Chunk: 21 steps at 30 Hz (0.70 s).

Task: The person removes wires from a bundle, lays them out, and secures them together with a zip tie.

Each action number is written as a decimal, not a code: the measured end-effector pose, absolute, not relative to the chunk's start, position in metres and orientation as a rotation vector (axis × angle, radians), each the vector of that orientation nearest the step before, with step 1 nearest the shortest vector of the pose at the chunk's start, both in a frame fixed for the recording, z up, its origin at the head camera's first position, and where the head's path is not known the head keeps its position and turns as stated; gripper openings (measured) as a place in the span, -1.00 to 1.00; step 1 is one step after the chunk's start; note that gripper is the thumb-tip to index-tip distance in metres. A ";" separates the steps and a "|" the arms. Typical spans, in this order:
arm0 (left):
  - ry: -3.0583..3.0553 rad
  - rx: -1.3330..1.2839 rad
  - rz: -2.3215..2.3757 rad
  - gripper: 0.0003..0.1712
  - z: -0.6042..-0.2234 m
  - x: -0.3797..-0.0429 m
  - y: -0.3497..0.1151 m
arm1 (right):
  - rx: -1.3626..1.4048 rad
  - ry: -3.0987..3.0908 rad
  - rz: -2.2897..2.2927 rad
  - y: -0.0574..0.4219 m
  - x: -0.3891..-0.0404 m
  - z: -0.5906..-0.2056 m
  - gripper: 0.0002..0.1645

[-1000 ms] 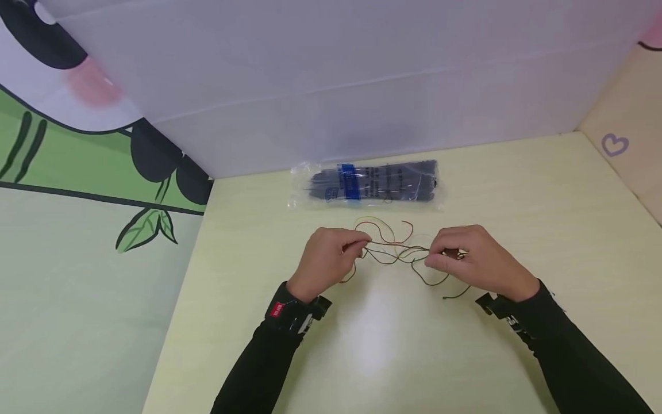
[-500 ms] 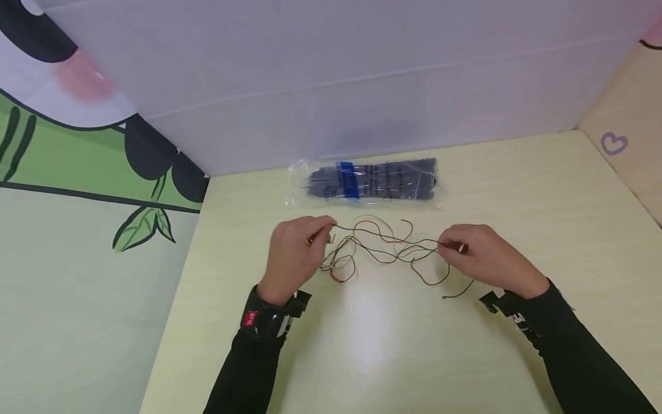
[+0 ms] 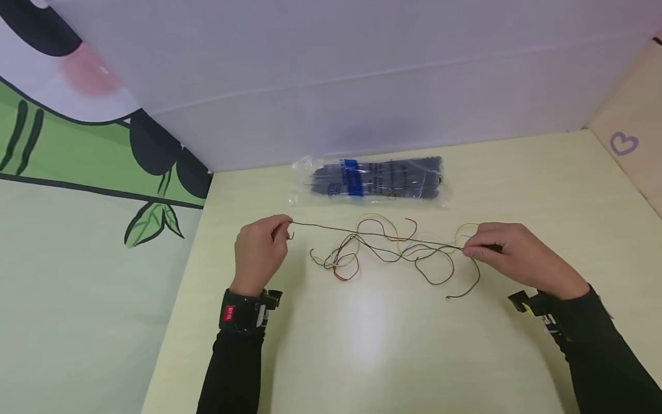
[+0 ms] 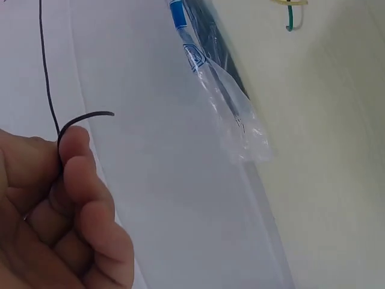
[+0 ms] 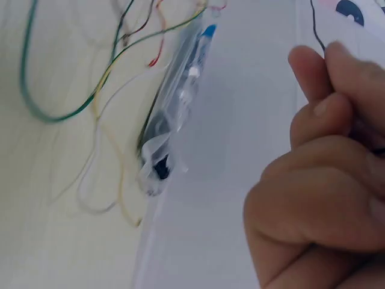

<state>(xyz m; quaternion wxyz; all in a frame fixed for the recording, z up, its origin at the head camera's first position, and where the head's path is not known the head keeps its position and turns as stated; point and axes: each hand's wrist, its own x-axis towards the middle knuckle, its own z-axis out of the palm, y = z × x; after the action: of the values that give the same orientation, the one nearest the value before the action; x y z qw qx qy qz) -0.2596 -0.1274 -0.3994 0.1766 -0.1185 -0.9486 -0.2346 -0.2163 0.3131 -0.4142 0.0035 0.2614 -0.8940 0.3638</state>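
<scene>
A thin black wire (image 3: 326, 226) stretches almost straight between my two hands. My left hand (image 3: 261, 250) pinches it near one end, and a short bent tip sticks out past the fingers in the left wrist view. At the right, my right hand (image 3: 524, 256) pinches the wire between thumb and index finger, the other fingers curled in. Below and behind the taut wire lies a loose tangle of thin wires, among them a red wire (image 3: 345, 279), a green wire (image 5: 25, 78), a yellow wire (image 5: 123, 192) and a white wire (image 5: 81, 192).
A clear plastic bag (image 3: 377, 178) of dark grey strips with a blue band lies at the back of the pale wooden table (image 3: 372, 345). A white wall panel (image 3: 362, 69) rises behind it, and a beige panel (image 3: 626, 115) stands at the right.
My left hand has moved well to the left and my right hand to the right. The black wire between them has been drawn out longer and straighter, over the loose tangle.
</scene>
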 end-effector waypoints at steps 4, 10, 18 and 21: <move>-2.700 -0.284 -0.599 -0.80 -0.405 -0.263 -0.130 | 0.628 -2.802 1.044 0.326 -0.216 -0.423 -0.77; -2.871 -0.317 -0.402 -0.75 -0.429 -0.268 -0.112 | 0.385 -2.954 0.909 0.333 -0.217 -0.438 -0.84; -3.043 -0.333 -0.223 -0.78 -0.456 -0.270 -0.090 | 0.424 -3.075 0.771 0.322 -0.225 -0.448 -0.81; -3.063 -0.286 -0.205 -0.78 -0.457 -0.272 -0.092 | 0.405 -3.109 0.780 0.323 -0.227 -0.449 -0.78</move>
<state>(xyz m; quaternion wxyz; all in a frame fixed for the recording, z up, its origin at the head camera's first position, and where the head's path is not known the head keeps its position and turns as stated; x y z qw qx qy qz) -0.2722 -0.0918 -0.4573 0.0290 -0.0926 -0.9931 -0.0665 -0.2273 0.3231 -0.4488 -0.0447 0.1252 -0.9614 0.2410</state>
